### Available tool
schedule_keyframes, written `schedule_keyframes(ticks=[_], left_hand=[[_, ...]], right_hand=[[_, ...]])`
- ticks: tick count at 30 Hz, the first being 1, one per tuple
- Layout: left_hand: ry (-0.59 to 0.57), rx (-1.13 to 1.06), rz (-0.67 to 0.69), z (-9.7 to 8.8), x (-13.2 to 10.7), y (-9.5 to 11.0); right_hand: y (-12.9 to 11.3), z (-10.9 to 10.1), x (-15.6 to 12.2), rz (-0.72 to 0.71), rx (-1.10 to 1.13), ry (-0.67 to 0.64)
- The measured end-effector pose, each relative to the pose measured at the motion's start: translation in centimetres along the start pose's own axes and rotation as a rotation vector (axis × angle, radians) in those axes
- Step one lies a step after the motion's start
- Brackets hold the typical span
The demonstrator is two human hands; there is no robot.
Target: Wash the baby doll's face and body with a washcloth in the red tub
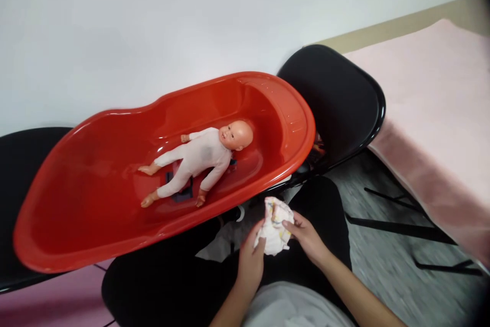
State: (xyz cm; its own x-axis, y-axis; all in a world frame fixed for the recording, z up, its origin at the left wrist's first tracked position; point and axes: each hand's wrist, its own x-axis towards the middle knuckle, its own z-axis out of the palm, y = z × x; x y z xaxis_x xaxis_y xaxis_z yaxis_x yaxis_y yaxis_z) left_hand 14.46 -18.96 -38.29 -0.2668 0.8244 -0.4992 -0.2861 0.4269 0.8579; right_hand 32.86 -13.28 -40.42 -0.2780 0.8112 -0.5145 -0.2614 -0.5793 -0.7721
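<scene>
Between my two hands, over my lap, is a crumpled white cloth [276, 235] with small coloured prints. My left hand [252, 253] grips its left side, thumb on top. The fingers of my right hand [304, 235] pinch its right edge. Whether the cloth is a garment or a wipe, I cannot tell. Beyond my hands, a baby doll [201, 156] in a pale bodysuit lies on its back in a red baby bath [95, 179], head toward the right end. Something dark lies partly hidden under the doll.
The bath rests by a white wall [133, 26], with a black chair seat [337, 97] at its right end and another black seat [23, 164] at its left. A pink-covered surface [436, 112] stands at right, with dark metal legs [401, 227] below it.
</scene>
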Motion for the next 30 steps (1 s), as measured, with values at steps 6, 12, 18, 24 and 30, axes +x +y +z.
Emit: schedule_keyframes(ticks=[6, 12, 18, 24, 30], left_hand=[[0.197, -0.399, -0.262, -2.6, -0.9, -1.7], [0.044, -0.659, -0.24, -4.2, -1.0, -0.2], [0.243, -0.585, -0.21, -5.4, -0.8, -0.9], [0.147, -0.486, -0.196, -5.0, -1.7, -1.1], [0.278, -0.376, -0.152, -5.7, -2.0, -2.2]], right_hand=[[3.4, 2.5, -0.1, -0.03, 0.128, 0.118], [3.0, 2.8, 1.1, 0.016, 0.183, 0.045], [3.4, 3.5, 2.6, -0.151, -0.131, 0.244], [5.8, 7.8, 1.2, 0.09, -0.037, -0.136], [6.0, 7.8, 1.7, 0.073, -0.043, -0.041]])
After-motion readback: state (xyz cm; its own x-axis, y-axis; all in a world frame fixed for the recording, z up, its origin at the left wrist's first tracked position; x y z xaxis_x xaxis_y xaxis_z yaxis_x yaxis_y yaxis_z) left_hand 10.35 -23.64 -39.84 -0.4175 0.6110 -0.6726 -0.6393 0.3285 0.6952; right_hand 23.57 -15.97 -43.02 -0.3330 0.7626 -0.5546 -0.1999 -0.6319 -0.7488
